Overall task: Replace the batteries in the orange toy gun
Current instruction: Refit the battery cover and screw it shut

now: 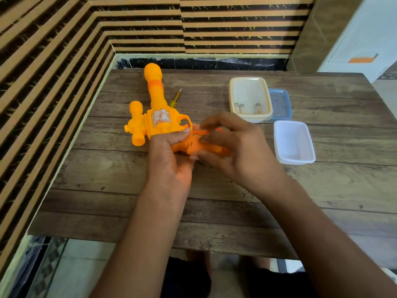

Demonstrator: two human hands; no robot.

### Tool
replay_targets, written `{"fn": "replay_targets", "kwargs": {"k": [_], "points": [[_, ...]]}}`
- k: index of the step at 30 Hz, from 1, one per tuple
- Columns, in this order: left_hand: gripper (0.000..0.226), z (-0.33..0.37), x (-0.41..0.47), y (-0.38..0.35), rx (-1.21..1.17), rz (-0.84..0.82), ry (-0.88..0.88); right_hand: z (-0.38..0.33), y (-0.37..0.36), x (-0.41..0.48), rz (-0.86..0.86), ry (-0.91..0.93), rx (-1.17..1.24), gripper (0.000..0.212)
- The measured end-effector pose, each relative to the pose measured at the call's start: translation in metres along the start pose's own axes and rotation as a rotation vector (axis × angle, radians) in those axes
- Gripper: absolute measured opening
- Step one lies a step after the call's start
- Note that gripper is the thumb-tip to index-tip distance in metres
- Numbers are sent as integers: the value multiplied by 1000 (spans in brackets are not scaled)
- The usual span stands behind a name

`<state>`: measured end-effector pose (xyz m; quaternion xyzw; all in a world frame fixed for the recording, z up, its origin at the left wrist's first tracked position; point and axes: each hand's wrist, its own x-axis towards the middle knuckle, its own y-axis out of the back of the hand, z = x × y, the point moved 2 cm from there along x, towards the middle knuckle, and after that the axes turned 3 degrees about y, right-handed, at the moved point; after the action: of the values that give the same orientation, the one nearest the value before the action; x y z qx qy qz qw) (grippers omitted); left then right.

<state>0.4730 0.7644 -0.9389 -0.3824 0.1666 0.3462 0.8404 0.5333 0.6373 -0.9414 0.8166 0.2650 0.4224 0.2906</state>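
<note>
One view only: head-worn wide-angle cam, looking forward and steeply down over the counter (129, 211), close in. The left hand (169, 160) and right hand (236, 151) reach in from the bottom edge and meet at the orange toy gun (159, 123) near frame centre. Striped wall (53, 61) fills left and top.

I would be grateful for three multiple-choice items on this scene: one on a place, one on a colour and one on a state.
1. Where does the screwdriver lie? A in a tub; B beside the barrel of the toy gun; C on the floor.
2. What colour is the lid? A blue; B red; C green.
3. What does the left hand do? A rests flat; B grips the toy gun; C holds the screwdriver.
Key: B, it lies just right of the barrel; A, its plastic is blue; B, its fingers wrap the handle.
</note>
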Motion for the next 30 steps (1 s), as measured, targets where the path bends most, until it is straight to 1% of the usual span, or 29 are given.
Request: {"fn": "replay_targets", "kwargs": {"k": [3, 5, 8, 11, 14, 17, 19, 21, 23, 25, 26, 28, 30], "points": [[21, 0, 0, 1, 16, 12, -5, 1, 0, -1, 16, -99, -39, 28], [27, 0, 1, 2, -6, 24, -5, 0, 1, -1, 25, -174, 9, 27], [27, -1, 1, 2, -21, 5, -18, 0, -1, 2, 39, -253, 61, 31], [25, -1, 2, 3, -3, -5, -36, -2, -3, 4, 81, -230, 30, 27], [23, -1, 2, 2, -11, -9, -42, -2, -4, 5, 75, -202, 9, 27], [32, 0, 4, 5, -35, 17, -36, 0, -4, 5, 69, -159, 51, 31], [38, 0, 6, 6, -66, 19, -48, 2, 1, 5, 96, -233, 160, 34], [33, 0, 7, 6, -70, 26, -65, 4, 9, 5, 176, -348, 235, 24], [35, 1, 9, 8, -78, 49, -73, 7, 15, 3, 208, -406, 181, 16], [42, 2, 12, 11, -116, 68, -68, 14, 17, -1, 143, -450, 83, 11], [44, 3, 13, 12, -130, 73, -67, 18, 17, -3, 72, -485, 46, 15], [42, 4, 15, 15, -143, 83, -75, 25, 14, -7, -131, -550, 50, 23], [38, 5, 15, 16, -145, 88, -80, 28, 10, -10, -318, -533, 136, 27]]}}
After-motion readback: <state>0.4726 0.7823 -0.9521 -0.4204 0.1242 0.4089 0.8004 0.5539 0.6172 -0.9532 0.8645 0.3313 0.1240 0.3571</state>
